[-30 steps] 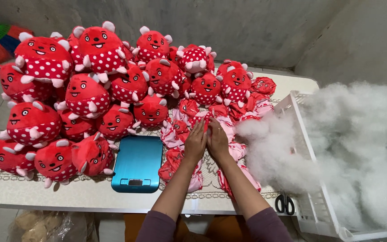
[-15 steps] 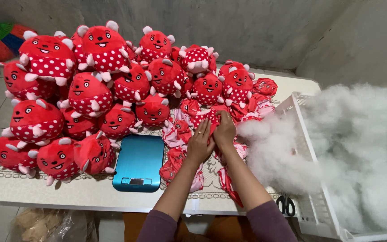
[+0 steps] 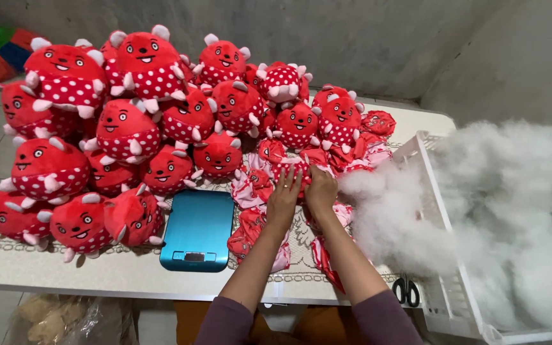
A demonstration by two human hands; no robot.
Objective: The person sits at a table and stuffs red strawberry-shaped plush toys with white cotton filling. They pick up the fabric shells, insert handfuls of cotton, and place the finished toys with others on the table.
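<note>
Two bare hands reach side by side onto a heap of flat, unstuffed red plush skins with white-dotted and pink fabric (image 3: 269, 185), which lies in the middle of the table, just past the fingertips and spilling back under both forearms. The left hand (image 3: 283, 199) has its fingers spread and laid flat on the heap; the right hand (image 3: 321, 190) sits touching it, fingers curled down onto one limp red skin, though I cannot tell whether it actually pinches the cloth. The heap runs roughly from the near table edge away towards the wall, in line with the arms, and both hands are about equally far along it, the right a shade further forward.

Just left of the left forearm lies a teal rectangular kitchen scale (image 3: 197, 230), flat on the lace-patterned white table (image 3: 97, 271). Beyond and to the left rises a big pile of stuffed round red plush toys with white spikes and dotted bellies (image 3: 129, 128). On the right, a white plastic crate (image 3: 445, 281) overflows with loose white fibre stuffing (image 3: 499, 204), a drift of which touches the heap. Black-handled scissors (image 3: 406, 291) lie near the right elbow.
</note>
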